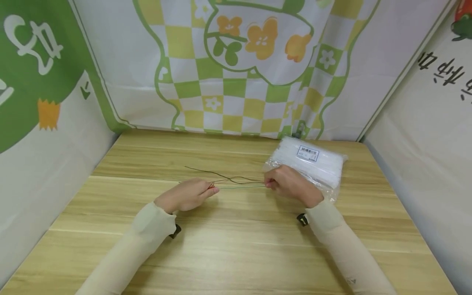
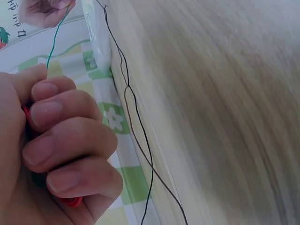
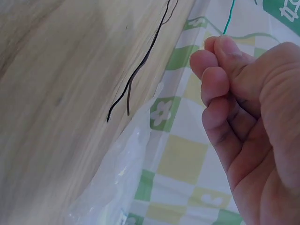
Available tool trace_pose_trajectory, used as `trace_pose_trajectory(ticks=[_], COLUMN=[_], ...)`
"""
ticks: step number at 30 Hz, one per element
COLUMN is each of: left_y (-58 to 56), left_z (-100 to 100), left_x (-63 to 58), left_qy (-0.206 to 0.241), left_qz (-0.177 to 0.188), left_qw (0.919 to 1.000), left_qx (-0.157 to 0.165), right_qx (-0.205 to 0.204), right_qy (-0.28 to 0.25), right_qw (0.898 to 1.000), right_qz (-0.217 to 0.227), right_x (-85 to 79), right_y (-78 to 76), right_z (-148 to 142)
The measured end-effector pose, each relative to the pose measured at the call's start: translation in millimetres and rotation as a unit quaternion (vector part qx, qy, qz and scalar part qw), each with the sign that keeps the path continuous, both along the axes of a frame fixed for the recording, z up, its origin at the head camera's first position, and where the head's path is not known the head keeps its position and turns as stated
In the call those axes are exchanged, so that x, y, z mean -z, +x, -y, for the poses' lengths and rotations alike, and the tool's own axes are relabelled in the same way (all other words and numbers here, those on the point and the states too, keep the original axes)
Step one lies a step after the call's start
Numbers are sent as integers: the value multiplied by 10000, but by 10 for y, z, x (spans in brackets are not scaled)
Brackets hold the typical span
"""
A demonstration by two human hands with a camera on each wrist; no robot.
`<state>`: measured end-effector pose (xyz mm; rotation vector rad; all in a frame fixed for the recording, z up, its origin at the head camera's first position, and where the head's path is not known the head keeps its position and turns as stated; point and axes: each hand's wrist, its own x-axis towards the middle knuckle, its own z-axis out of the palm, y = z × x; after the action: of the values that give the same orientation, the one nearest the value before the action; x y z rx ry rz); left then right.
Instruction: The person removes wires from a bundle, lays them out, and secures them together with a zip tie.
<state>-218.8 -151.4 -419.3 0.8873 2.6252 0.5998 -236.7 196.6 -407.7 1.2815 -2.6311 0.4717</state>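
Observation:
A thin green wire (image 1: 239,187) runs nearly straight between the two hands above the table. My left hand (image 1: 188,194) has its fingers curled round a bundle of red wire (image 2: 71,201), and the green wire leaves it between thumb and forefinger. How much more lies in the palm is hidden. The other end of the green wire is pinched between thumb and forefinger of my right hand (image 1: 291,184). Just beyond the green wire, a black wire (image 2: 147,150) and a brown wire (image 2: 136,136) lie on the table, crossing each other; neither hand's fingers visibly hold them.
A clear plastic bag (image 1: 326,168) of white strips with a label sits behind the right hand. The wooden table (image 1: 236,254) ends at a patterned curtain (image 1: 236,106) at the back, with printed cloth walls on both sides.

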Motion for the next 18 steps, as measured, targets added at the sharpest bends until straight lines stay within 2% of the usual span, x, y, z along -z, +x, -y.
trace_pose_trajectory(ticks=[6, 9, 18], left_y=[-4, 5, -2], left_z=[137, 194, 243], left_x=[-8, -6, -20], left_qy=[61, 20, 48], left_qz=[388, 394, 277], left_qw=[9990, 9989, 9996], left_qx=[-220, -249, -58], right_qx=[215, 224, 344], right_qy=[-12, -17, -25], right_qw=[9998, 9996, 9984], right_qz=[3, 155, 443], right_x=[30, 16, 12], right_y=[-18, -25, -18], right_z=[-140, -182, -249])
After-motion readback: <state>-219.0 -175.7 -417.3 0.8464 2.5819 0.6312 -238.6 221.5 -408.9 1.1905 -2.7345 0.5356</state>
